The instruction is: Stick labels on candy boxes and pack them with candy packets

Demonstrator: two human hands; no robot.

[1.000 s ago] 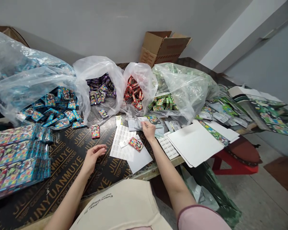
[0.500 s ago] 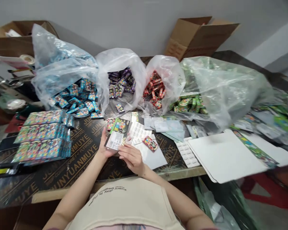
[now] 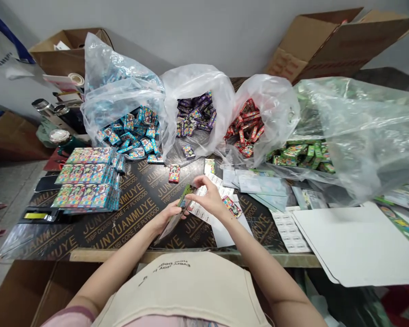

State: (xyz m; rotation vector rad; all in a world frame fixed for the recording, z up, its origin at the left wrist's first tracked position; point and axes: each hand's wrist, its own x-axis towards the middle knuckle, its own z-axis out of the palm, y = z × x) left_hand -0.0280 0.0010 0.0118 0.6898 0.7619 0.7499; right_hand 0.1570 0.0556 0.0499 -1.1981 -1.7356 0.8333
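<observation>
My left hand (image 3: pixel 172 214) is closed around the lower part of a flat printed packet (image 3: pixel 184 200) with a green-and-black top. The packet is tilted nearly edge-on, so most of its face is hidden. My right hand (image 3: pixel 209 197) has thumb and forefinger at the packet's top end, closed on it. Beyond the hands lies a small red box (image 3: pixel 174 173). Under and beside my right hand are a sticker sheet (image 3: pixel 202 213), a white sheet (image 3: pixel 224 231) and another small red box (image 3: pixel 232 206). A yellowish small box (image 3: pixel 209 166) lies behind them.
Clear bags spill small blue (image 3: pixel 136 131), purple (image 3: pixel 195 113), red (image 3: pixel 247 127) and green boxes (image 3: pixel 303 154) along the back. Stacked multicoloured boxes (image 3: pixel 85 181) stand left. Right are clear sleeves (image 3: pixel 262 186), a sticker sheet (image 3: pixel 291 231) and white boards (image 3: pixel 357 245) over the table's front edge.
The packet has turned from face-up to nearly edge-on and shifted right. My right hand has risen from its lower edge to its top end. The view has swung left.
</observation>
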